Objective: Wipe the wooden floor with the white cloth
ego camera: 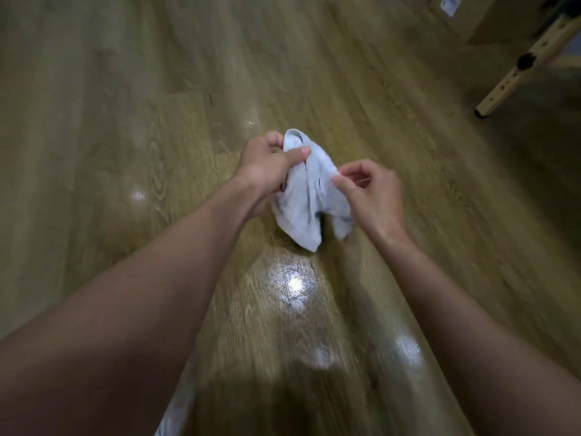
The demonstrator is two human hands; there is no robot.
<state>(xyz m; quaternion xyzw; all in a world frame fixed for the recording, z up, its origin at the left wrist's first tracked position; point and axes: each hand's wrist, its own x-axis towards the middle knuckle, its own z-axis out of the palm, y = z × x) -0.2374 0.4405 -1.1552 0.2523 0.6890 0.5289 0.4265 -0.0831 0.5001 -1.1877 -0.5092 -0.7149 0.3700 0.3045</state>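
Observation:
The white cloth (306, 196) hangs bunched between both hands above the wooden floor (125, 121). My left hand (268, 162) grips its upper part, with the thumb pressed across the fabric. My right hand (367, 187) pinches the cloth's right edge between thumb and fingers. The lower folds dangle down over the floor, and I cannot tell whether they touch it. Both forearms reach in from the bottom of the view.
A light wooden furniture leg (515, 73) with dark holes slants down to the floor at the upper right. A cardboard box (490, 17) stands behind it. Bright light reflections shine on the floor near me.

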